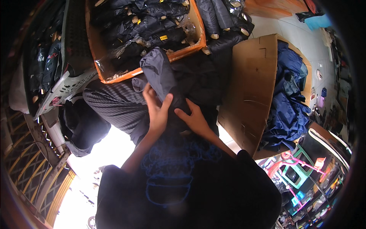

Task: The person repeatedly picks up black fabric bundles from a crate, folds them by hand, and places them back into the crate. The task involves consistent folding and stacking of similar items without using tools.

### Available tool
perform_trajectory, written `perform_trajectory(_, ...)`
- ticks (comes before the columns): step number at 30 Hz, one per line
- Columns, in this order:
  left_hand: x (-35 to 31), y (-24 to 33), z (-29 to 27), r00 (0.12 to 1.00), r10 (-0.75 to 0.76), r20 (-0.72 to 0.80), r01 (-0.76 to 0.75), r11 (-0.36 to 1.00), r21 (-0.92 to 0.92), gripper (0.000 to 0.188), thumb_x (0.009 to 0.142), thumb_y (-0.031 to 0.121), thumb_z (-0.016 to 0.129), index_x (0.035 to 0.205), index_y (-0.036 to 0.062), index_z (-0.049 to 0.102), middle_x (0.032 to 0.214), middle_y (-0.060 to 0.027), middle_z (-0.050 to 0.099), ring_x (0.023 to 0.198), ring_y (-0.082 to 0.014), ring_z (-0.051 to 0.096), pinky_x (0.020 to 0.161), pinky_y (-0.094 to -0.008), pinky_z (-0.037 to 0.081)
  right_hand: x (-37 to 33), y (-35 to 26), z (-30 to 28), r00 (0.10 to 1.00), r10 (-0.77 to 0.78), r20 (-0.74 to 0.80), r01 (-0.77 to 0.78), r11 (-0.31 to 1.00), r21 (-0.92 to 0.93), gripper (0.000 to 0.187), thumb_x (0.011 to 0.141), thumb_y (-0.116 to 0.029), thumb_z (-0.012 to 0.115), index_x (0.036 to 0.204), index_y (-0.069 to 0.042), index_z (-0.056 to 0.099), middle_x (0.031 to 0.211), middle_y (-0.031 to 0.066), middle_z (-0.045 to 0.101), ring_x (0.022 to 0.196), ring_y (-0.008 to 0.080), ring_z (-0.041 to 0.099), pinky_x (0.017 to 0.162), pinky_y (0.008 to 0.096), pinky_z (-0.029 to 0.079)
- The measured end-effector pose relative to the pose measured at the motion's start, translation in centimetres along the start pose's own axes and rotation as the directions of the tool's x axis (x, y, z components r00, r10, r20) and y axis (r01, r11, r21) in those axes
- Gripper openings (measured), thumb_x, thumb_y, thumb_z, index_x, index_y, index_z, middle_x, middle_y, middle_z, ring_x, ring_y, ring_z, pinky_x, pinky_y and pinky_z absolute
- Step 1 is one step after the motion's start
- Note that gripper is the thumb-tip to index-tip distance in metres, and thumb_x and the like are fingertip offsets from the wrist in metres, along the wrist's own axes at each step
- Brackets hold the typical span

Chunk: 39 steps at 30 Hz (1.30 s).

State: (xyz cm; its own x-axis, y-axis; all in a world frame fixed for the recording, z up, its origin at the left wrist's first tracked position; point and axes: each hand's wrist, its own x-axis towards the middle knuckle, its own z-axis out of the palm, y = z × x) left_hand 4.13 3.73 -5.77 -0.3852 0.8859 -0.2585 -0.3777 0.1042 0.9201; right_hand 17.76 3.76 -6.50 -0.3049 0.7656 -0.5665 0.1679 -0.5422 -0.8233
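Observation:
A dark grey bundle of thin, shiny nylon-like cloth (159, 71) lies lengthwise over my lap, its rounded far end reaching the orange-edged box. My left hand (157, 107) is closed around its left side, thumb on top and fingers curled at the edge. On the right side my right hand (193, 115) presses the darker near part of the bundle with its thumb, the other fingers partly hidden beneath. A smaller fold of the same grey cloth (139, 84) sticks out left of the left hand. What lies inside the bundle cannot be seen.
Ahead, an orange-edged box (202, 42) holds many dark rolled bundles with tan ends. More rolls (213, 19) lie beside it. A cardboard box (249, 87) of navy cloth (288, 103) stands right, a grey plastic basket (63, 89) left. A green stool (303, 168) is lower right.

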Motion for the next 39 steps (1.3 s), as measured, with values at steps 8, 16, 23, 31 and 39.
perform_trajectory(8, -0.4, 2.0, -3.6, 0.745, 0.438, 0.503, -0.666, 0.444, 0.599, 0.034, 0.062, 0.0, 0.077, 0.094, 0.0094, 0.072, 0.107, -0.0126, 0.057, 0.092, -0.0274, 0.059, 0.076, -0.0349, 0.052, 0.2, 1.1, 0.1, 0.997, -0.053, -0.053, 0.052, 0.998, -0.021, 0.067, 0.081, -0.025, 0.071, 0.124, 0.019, 0.044, 0.107, 0.0262, 0.064, 0.098, 0.0242, 0.064, 0.085, 0.0322, 0.049)
perform_trajectory(16, 0.1, 2.3, -2.4, 0.701, 0.488, 0.521, -0.712, 0.437, 0.549, 0.028, 0.062, -0.005, 0.075, 0.088, 0.0038, 0.068, 0.092, -0.0077, 0.058, 0.082, -0.0238, 0.059, 0.067, -0.0334, 0.05, -0.2, -0.1, -0.1, 0.99, -0.136, -0.039, 0.136, 0.991, 0.016, 0.06, 0.08, -0.022, 0.07, 0.12, 0.018, 0.048, 0.095, 0.0195, 0.068, 0.085, 0.0203, 0.066, 0.075, 0.0295, 0.052)
perform_trajectory(23, 0.2, 1.7, -2.6, 0.621, 0.533, 0.575, -0.778, 0.331, 0.533, 0.029, 0.063, -0.01, 0.071, 0.088, 0.0026, 0.063, 0.092, -0.0082, 0.057, 0.082, -0.0246, 0.058, 0.068, -0.0348, 0.049, -0.1, 0.3, 0.0, 0.986, -0.15, -0.065, 0.149, 0.989, -0.021, 0.06, 0.08, -0.023, 0.071, 0.119, 0.016, 0.049, 0.093, 0.019, 0.068, 0.085, 0.0197, 0.066, 0.075, 0.03, 0.052)
perform_trajectory(31, -0.8, 0.5, -1.9, 0.667, 0.59, 0.456, -0.724, 0.367, 0.584, 0.027, 0.068, -0.009, 0.067, 0.09, 0.0034, 0.057, 0.092, -0.0098, 0.056, 0.086, -0.0293, 0.054, 0.077, -0.0386, 0.045, 0.3, 1.1, 0.8, 0.956, -0.235, -0.176, 0.207, 0.964, -0.166, 0.063, 0.078, -0.028, 0.073, 0.117, 0.017, 0.051, 0.093, 0.0241, 0.067, 0.086, 0.0243, 0.067, 0.076, 0.0337, 0.051)
perform_trajectory(39, -0.7, 0.5, -1.8, 0.783, 0.515, 0.348, -0.611, 0.533, 0.585, 0.023, 0.073, -0.009, 0.064, 0.091, 0.0029, 0.057, 0.095, -0.0121, 0.054, 0.091, -0.031, 0.052, 0.082, -0.0411, 0.043, 0.1, -2.3, 1.3, 0.975, -0.161, -0.152, 0.154, 0.986, -0.059, 0.048, 0.079, -0.028, 0.073, 0.104, 0.009, 0.057, 0.08, 0.0196, 0.067, 0.077, 0.0222, 0.067, 0.068, 0.0355, 0.051)
